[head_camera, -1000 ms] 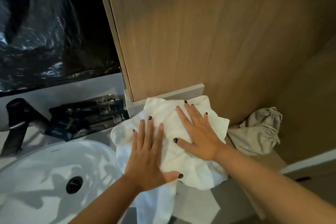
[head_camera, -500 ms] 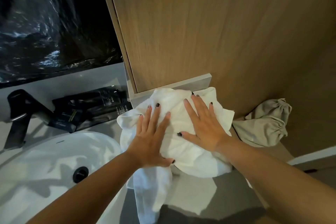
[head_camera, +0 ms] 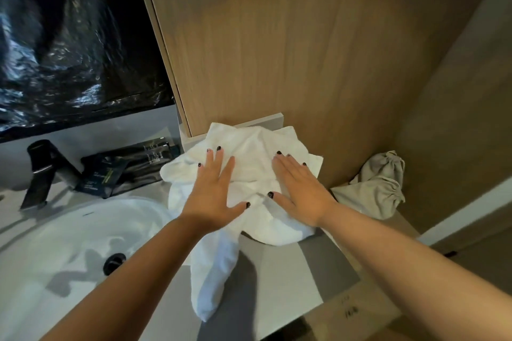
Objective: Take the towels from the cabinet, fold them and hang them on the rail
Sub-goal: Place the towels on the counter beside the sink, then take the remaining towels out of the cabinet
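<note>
Fingers (head_camera: 213, 159) of left hand (head_camera: 212, 194) and right hand (head_camera: 300, 191) straight, spread, pressing white towel (head_camera: 249, 152) on counter (head_camera: 277, 271) beside sink (head_camera: 69, 243). Towel out, still rumpled, fold unfinished; rail unseen, hanging left.

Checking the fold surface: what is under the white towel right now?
The white towel lies on the grey counter beside the sink, one end trailing toward the front edge. Both hands press it flat, so whatever sits directly beneath is hidden.

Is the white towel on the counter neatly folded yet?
No. The towel lies rumpled under both flat hands, one end trailing off the counter edge.
</note>
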